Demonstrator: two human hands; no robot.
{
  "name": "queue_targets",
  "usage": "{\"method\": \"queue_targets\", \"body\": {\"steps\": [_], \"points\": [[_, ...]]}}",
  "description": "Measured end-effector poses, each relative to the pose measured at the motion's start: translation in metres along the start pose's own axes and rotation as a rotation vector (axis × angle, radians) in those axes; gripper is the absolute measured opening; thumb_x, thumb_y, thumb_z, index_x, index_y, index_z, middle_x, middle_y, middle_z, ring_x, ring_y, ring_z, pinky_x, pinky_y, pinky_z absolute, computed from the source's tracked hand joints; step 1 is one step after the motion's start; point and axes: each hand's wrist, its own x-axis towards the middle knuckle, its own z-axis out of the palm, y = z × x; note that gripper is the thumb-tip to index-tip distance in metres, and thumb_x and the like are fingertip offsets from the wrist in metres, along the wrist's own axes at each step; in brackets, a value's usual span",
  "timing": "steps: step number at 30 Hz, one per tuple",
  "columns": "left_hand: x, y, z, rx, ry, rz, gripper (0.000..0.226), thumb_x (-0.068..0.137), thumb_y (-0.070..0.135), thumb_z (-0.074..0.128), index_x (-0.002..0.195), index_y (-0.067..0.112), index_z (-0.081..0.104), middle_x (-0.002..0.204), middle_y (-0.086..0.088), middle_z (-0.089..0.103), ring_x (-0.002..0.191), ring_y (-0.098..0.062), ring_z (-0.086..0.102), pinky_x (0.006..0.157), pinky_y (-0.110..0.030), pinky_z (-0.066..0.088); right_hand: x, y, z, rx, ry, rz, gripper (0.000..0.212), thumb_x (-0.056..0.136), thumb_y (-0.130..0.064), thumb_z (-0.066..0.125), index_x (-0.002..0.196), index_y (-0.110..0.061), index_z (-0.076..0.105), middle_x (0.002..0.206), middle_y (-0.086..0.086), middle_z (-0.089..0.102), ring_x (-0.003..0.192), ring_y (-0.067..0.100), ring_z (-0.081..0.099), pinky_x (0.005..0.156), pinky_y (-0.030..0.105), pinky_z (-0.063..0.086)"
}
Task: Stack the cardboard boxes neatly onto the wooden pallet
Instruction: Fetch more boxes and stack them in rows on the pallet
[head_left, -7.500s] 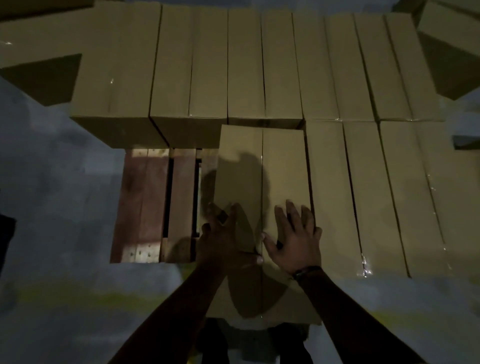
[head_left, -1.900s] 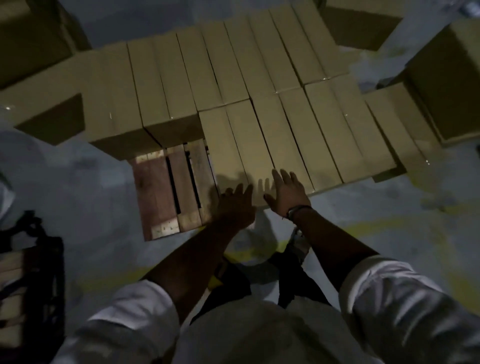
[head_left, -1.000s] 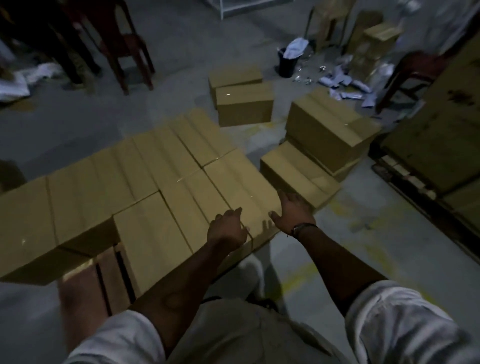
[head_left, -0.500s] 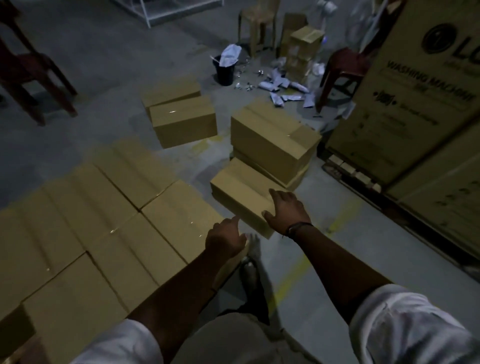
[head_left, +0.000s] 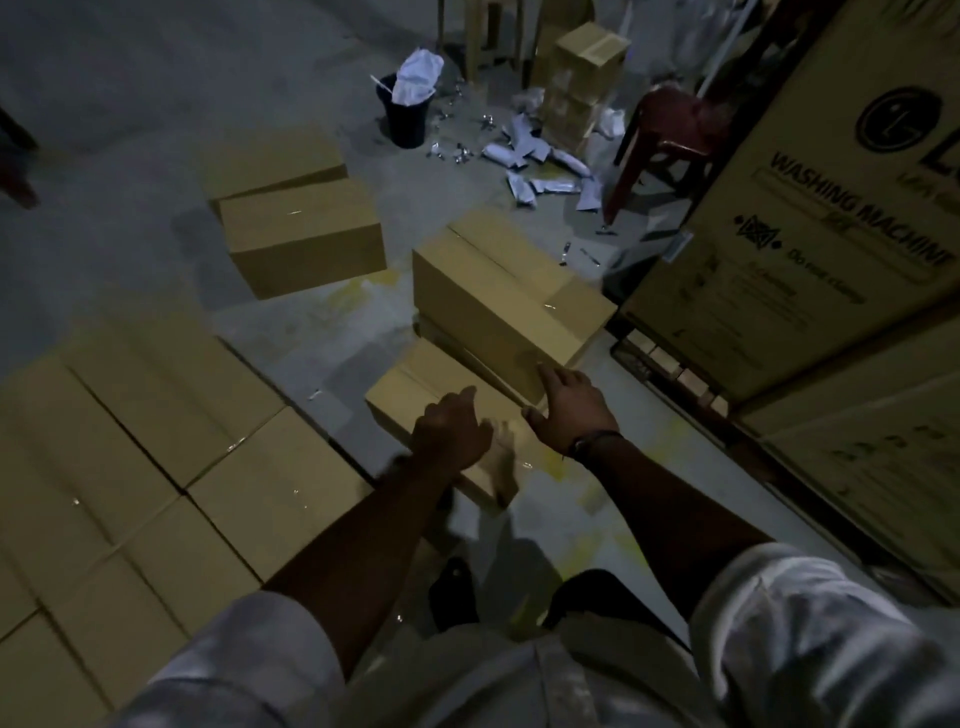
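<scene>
Your left hand (head_left: 452, 428) is hovering over the low cardboard box (head_left: 410, 384), frame centre, loosely curled, gripping nothing. Your right hand (head_left: 571, 410) is hovering just right, fingers wide, empty.

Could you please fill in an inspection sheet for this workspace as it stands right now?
Surface: grey concrete floor, yellow paint smears in places.
Job's things: flat layer of brown cardboard boxes at left; low brown cardboard box on the floor under the hands; taller brown box behind it; two more brown boxes farther off.
Clutter: black bucket holding white cloth; scattered white packets.
Grippers: left hand over the low box, fingers loosely curled, holding nothing; right hand open, by the taller box's near corner.
Cables: nothing seen.
Surroundings: red plastic chair; large printed washing-machine carton.
</scene>
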Motion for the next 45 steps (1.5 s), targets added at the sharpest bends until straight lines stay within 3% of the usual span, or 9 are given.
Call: {"method": "queue_targets", "body": {"steps": [9,14,20,24,27,30,35,41,45], "points": [[0.107,0.008,0.004,-0.146,-0.018,-0.079,0.068,0.098,0.05,0.055,0.155,0.019,0.033,0.145,-0.011,0.051,0.13,-0.035,0.05,0.104,-0.046,0.045,0.116,0.048,-0.014,-0.009,-0.03,-0.097,0.076,0.093,-0.05,0.057,0.155,-0.018,0.028,0.153,0.01,0.04,0.138,0.033,0.035,0.108,0.046,0.038],[0.178,0.024,0.034,-0.252,-0.005,-0.19,0.056,0.099,0.046,0.056,0.144,0.014,0.047,0.138,-0.009,0.058,0.124,-0.033,0.056,0.102,-0.047,0.048,0.216,0.101,-0.001,-0.046,-0.11,-0.155,0.072,0.092,-0.039,0.059,0.154,-0.017,0.03,0.155,0.011,0.037,0.141,0.034,0.029,0.11,0.046,0.036],[0.286,0.062,0.071,-0.453,0.029,-0.394,0.055,0.105,0.031,0.052,0.152,0.005,0.039,0.151,-0.015,0.047,0.137,-0.031,0.045,0.101,-0.031,0.036,0.362,0.16,0.02,-0.06,-0.193,-0.192,0.074,0.092,-0.042,0.061,0.155,-0.015,0.031,0.158,0.013,0.032,0.145,0.036,0.024,0.112,0.049,0.032],[0.361,0.082,0.09,-0.594,0.126,-0.535,0.069,0.099,0.04,0.06,0.158,0.019,0.029,0.155,0.003,0.035,0.139,-0.024,0.043,0.095,-0.018,0.038,0.452,0.191,0.031,-0.135,-0.237,-0.248,0.078,0.092,-0.046,0.058,0.156,-0.018,0.025,0.162,0.012,0.02,0.149,0.038,0.013,0.115,0.052,0.026],[0.406,0.085,0.098,-0.593,0.142,-0.602,0.085,0.096,0.047,0.063,0.162,0.024,0.015,0.168,-0.007,0.012,0.145,-0.031,0.033,0.104,-0.034,0.041,0.511,0.203,0.039,-0.125,-0.262,-0.287,0.088,0.086,-0.057,0.055,0.157,-0.017,0.022,0.164,0.014,0.014,0.149,0.041,0.009,0.119,0.054,0.021],[0.44,0.084,0.104,-0.658,0.18,-0.619,0.09,0.095,0.041,0.067,0.162,0.021,0.009,0.168,-0.015,0.008,0.139,-0.034,0.045,0.096,-0.034,0.044,0.554,0.206,0.044,-0.092,-0.259,-0.312,0.093,0.081,-0.06,0.054,0.157,-0.018,0.022,0.164,0.016,0.011,0.146,0.044,0.017,0.117,0.054,0.025],[0.466,0.078,0.12,-0.711,0.253,-0.604,0.095,0.094,0.043,0.069,0.162,0.03,0.005,0.166,-0.014,0.014,0.139,-0.034,0.044,0.091,-0.03,0.042,0.584,0.202,0.057,-0.035,-0.352,-0.302,0.095,0.089,-0.05,0.066,0.16,-0.027,0.005,0.167,0.005,-0.01,0.139,0.041,0.034,0.104,0.048,0.043],[0.456,0.084,0.112,-0.788,0.253,-0.617,0.087,0.096,0.025,0.068,0.162,0.022,0.012,0.16,-0.02,0.026,0.099,-0.006,0.045,0.08,-0.011,0.036,0.561,0.199,0.05,-0.034,-0.312,-0.33,0.096,0.081,-0.061,0.068,0.157,-0.036,0.015,0.159,-0.004,0.007,0.124,0.043,0.037,0.095,0.048,0.043],[0.404,0.09,0.096,-0.749,0.284,-0.577,0.094,0.082,0.054,0.067,0.16,0.025,0.023,0.148,-0.024,0.044,0.086,-0.01,0.059,0.086,-0.028,0.049,0.507,0.196,0.019,-0.052,-0.182,-0.435,0.093,0.076,-0.072,0.066,0.153,-0.037,0.028,0.153,-0.004,0.019,0.118,0.038,0.036,0.093,0.048,0.046]]}}
